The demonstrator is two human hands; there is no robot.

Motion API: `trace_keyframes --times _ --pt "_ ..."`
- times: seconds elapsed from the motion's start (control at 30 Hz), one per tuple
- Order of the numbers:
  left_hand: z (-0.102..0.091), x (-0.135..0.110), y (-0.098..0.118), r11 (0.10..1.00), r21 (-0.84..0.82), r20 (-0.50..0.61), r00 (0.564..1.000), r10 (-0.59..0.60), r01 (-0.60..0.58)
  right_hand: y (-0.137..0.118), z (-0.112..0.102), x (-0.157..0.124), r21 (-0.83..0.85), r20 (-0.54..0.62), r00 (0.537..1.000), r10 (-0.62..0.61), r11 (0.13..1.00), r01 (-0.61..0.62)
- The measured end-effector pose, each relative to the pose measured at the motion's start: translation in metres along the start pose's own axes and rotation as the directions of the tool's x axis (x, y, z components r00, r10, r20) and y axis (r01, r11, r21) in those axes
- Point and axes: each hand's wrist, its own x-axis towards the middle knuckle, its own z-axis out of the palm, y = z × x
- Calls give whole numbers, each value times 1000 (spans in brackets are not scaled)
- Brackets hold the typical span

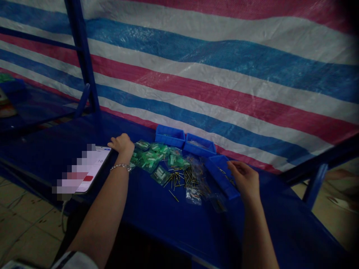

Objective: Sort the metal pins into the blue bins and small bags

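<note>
My left hand [122, 143] is just beyond the top corner of a phone [97, 166], beside small green-looking plastic packets [151, 155]. Some of its fingers reach left, slightly apart, with nothing visible in them. At the right, my right hand [248, 181] hovers at the edge of a blue bin [220, 179] that has thin metal pins in it. Its fingers are bent together, and whatever is between the fingertips is too small to make out. Loose brass-coloured pins [176, 177] lie between the hands, near clear plastic bags [194, 196].
Two more blue bins, one at the back [170, 136] and one beside it [200, 145], stand along a striped tarp [196, 71]. A cable [63, 213] hangs from the phone over the front edge of the blue table [157, 209]. Blue metal posts [84, 56] rise behind.
</note>
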Motion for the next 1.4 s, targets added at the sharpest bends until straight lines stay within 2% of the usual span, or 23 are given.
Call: trace_keyframes --times 0.2,0.47,0.93,1.0,1.1,1.13,1.2,1.23,1.27,1.3,1.33,1.37,1.4 --pt "-3 -2 3 999 36 55 998 -13 11 4 2 2 -31 17 998 -56 998 57" --pt "-5 0 4 997 68 102 994 -50 43 2 4 2 -55 35 999 -40 998 42" --pt "-9 1 2 996 78 73 996 -47 41 3 6 2 -43 37 994 -99 994 101" --pt "-10 1 5 1000 11 67 998 -1 0 3 6 2 -44 49 994 -98 994 100" --pt "-9 -14 21 947 -282 122 974 192 -151 -4 11 -1 -43 76 992 -100 994 103" --pt "-7 -25 30 887 -413 175 938 301 -207 -8 15 -3 -39 93 990 -102 994 106" --pt "-3 -55 47 746 -627 325 797 510 -222 -18 26 -10 -12 159 980 -118 993 121" --pt "0 -72 55 679 -710 388 701 599 -187 -24 32 -14 13 213 968 -133 991 133" --pt "2 -89 62 612 -777 432 583 689 -148 -29 39 -18 45 261 954 -149 989 142" --pt "4 -106 66 567 -817 456 485 746 -104 -33 45 -22 83 310 937 -162 986 143" --pt "5 -120 69 543 -837 471 416 778 -70 -36 50 -25 109 350 922 -164 985 133" --pt "6 -132 70 529 -848 486 349 801 -33 -38 55 -28 133 388 907 -165 984 122" --pt "7 -141 70 523 -852 498 308 811 1 -39 58 -30 153 421 892 -165 982 110"
